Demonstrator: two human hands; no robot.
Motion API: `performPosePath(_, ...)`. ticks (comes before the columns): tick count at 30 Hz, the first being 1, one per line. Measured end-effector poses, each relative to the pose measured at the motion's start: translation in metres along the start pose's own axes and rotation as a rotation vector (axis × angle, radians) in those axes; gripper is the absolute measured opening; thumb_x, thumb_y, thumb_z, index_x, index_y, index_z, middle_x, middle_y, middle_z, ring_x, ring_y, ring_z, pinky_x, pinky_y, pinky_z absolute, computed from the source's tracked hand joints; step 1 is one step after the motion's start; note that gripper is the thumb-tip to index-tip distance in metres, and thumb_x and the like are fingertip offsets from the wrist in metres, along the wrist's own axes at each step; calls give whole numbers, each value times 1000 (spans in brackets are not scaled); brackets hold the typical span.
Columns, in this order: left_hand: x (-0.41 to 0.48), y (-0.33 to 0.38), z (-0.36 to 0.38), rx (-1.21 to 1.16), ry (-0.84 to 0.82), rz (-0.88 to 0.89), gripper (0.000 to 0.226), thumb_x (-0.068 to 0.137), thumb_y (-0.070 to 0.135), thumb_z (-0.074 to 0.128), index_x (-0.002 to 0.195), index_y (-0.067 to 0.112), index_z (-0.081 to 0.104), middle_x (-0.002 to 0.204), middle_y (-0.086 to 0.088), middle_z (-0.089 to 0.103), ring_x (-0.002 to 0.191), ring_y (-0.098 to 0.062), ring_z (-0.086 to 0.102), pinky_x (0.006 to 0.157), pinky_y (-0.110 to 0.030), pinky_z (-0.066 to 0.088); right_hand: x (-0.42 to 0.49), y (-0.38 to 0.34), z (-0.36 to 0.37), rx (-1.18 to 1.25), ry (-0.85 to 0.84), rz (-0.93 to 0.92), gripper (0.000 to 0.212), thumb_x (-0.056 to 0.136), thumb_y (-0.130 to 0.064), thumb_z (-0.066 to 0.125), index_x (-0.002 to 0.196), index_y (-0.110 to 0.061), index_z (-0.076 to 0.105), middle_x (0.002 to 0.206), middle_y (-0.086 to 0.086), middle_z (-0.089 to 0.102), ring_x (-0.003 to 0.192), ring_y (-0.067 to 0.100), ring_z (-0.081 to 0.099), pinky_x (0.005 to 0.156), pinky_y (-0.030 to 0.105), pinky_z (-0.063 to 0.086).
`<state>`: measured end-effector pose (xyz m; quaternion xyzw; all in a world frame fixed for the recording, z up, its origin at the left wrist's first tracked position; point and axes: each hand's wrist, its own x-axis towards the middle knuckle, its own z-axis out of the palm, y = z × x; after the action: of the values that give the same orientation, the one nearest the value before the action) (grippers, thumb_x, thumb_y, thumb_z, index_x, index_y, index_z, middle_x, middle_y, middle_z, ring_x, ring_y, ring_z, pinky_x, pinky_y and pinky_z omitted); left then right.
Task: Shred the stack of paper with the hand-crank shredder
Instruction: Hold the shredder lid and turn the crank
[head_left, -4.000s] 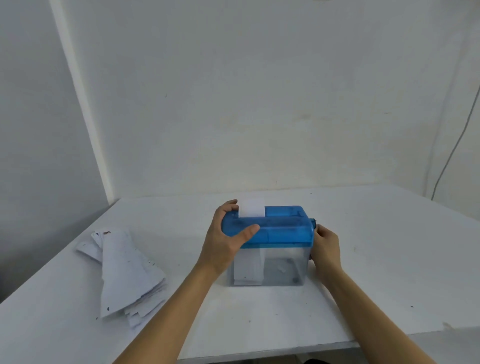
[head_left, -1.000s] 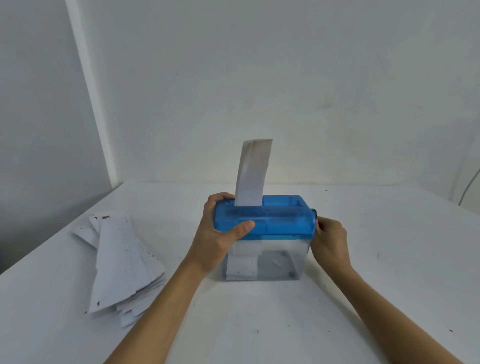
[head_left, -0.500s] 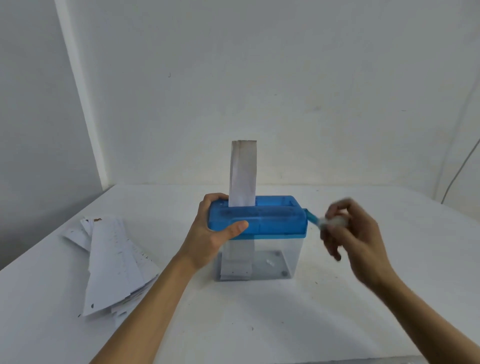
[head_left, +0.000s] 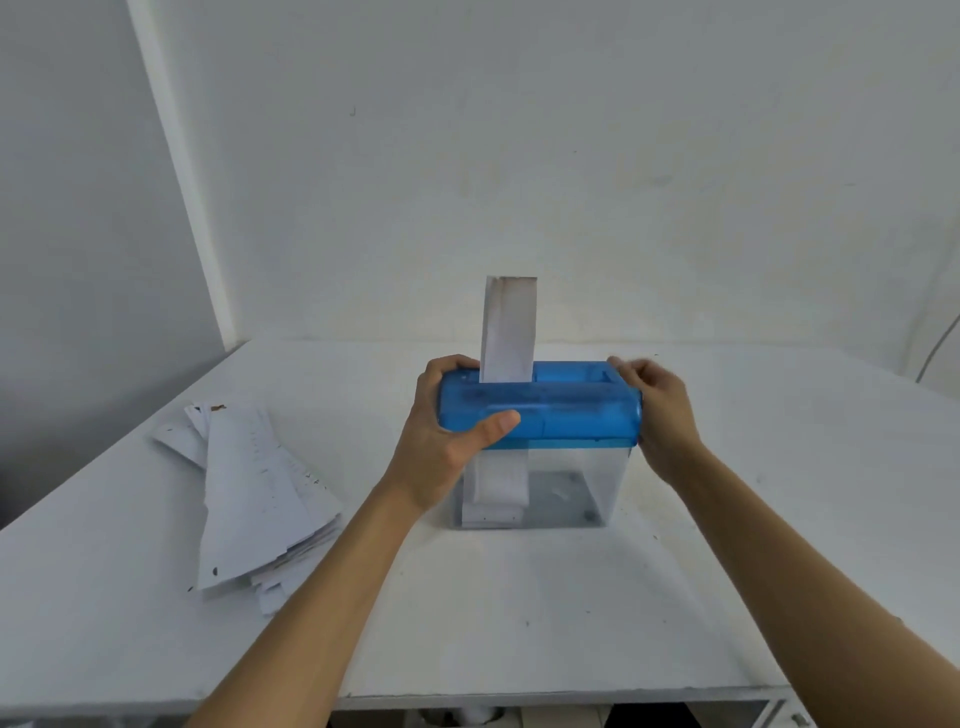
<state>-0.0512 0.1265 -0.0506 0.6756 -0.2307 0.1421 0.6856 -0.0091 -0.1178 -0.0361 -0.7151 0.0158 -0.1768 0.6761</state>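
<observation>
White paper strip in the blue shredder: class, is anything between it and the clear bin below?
Nothing visible does. The white paper strip stands in the slot of the blue plastic shredder top, over the clear plastic bin. The left hand grips the top's left end, beside the slot; the right hand is at its right end.

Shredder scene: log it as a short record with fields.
shredder: blue top, clear bin, on table
sheet: upright in the slot, left side
left hand: grips the shredder's left end
right hand: curled at right end, blurred; grip hidden
paper stack: on table, left of shredder
bin: paper hangs below the slot
</observation>
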Motion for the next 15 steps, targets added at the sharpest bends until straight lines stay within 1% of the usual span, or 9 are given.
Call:
performPosePath(1,0,-1,1,-6,7,-3,67,74,39,84,127,20,48,130,-8,54,116,-18,62,86,-25,56,-6,14,0,-50,0,35,28,100,-23,61,102,5,61,85,15,68,75,25,61,66,38,55)
performPosePath(3,-1,-3,1,0,32,6,71,71,45,84,128,21,48,132,-11,53,118,-23,61,89,-30,57,-18,32,-1,-145,12,75,28,100,-21,56,102,6,64,82,20,68,68,24,57,59,35,51)
performPosePath(5,-2,-5,1,25,37,6,71,71,46,84,128,22,49,133,-12,52,120,-26,60,94,-37,57,-28,33,-4,-269,34,83,34,100,-26,54,91,5,65,70,13,63,59,18,51,53,29,44)
performPosePath(7,-1,-8,0,41,51,-1,70,71,48,85,127,25,50,134,-10,52,121,-26,59,99,-44,55,-39,25,-10,-380,14,61,40,102,-29,52,76,-2,63,63,6,60,54,15,49,52,25,43)
performPosePath(8,-1,-8,0,46,53,-3,70,71,49,86,126,26,50,134,-10,52,121,-26,59,100,-47,54,-45,20,-14,-423,-7,49,44,104,-33,50,72,-4,62,61,4,60,53,14,49,53,25,44)
performPosePath(10,-1,-7,0,52,54,-1,70,71,50,85,126,26,49,134,-9,52,121,-25,59,100,-47,55,-60,8,-24,-505,-50,-1,53,104,-40,46,68,-6,62,57,4,60,48,13,51,52,25,45)
performPosePath(12,-2,-5,1,53,43,-10,71,71,49,84,127,24,49,134,-9,51,120,-24,60,97,-42,57,-75,-7,-35,-520,-93,-78,59,105,-43,44,60,-6,59,50,3,58,43,12,49,49,23,43)
performPosePath(13,-2,-4,2,57,40,-14,72,70,49,84,128,23,48,134,-9,51,120,-23,60,96,-40,57,-81,-16,-42,-480,-135,-111,59,105,-41,45,58,-7,57,48,3,57,42,13,48,48,23,41)
performPosePath(15,-3,-3,2,64,33,-18,73,70,49,84,128,23,48,134,-8,52,119,-22,60,94,-36,57,-83,-38,-55,-328,-261,-184,51,105,-30,49,58,-11,58,51,6,54,47,18,47,51,28,38)
